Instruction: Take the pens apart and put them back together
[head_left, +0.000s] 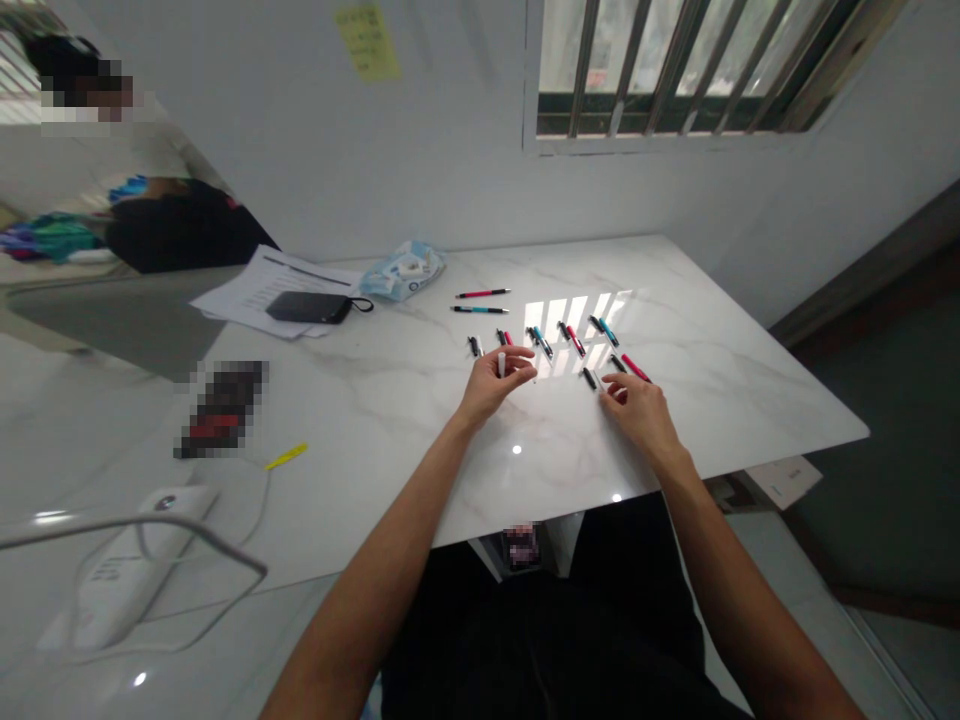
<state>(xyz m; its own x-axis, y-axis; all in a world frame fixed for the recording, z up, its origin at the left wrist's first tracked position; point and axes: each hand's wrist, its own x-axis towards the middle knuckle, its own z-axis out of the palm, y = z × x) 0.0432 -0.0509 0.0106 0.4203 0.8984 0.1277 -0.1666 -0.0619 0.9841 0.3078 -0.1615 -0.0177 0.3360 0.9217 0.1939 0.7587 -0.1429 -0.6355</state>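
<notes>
Item: my left hand (491, 385), fingers curled shut on a short white cylindrical piece (501, 364), which stands up from the grip, held clear of the surface; item: my right hand (637, 408), fingers half curled and low, just beside a short black pen section (589, 378) and a slim red pen section (636, 368), though I cannot tell whether it pinches anything; item: a slim red-and-black pen (482, 293) and a slim teal-and-black pen (480, 309), lying one above the other, farther from me; item: a loose row of short black, red and teal pen pieces (574, 340), spaced in pairs ahead of my hands, seemingly so that each stays separate and within reach; surface: a white marble-veined counter (720, 400), bearing a bright patch of barred sunlight (577, 325) beneath the row; farther left lie printed white papers (259, 295), a flat black pouch (307, 307) on them, a crumpled blue-and-white packet (405, 270), and a small yellow marker (286, 456); room: white walls, a yellow paper note (367, 42), and a metal-barred window (675, 70) beyond the counter.
</notes>
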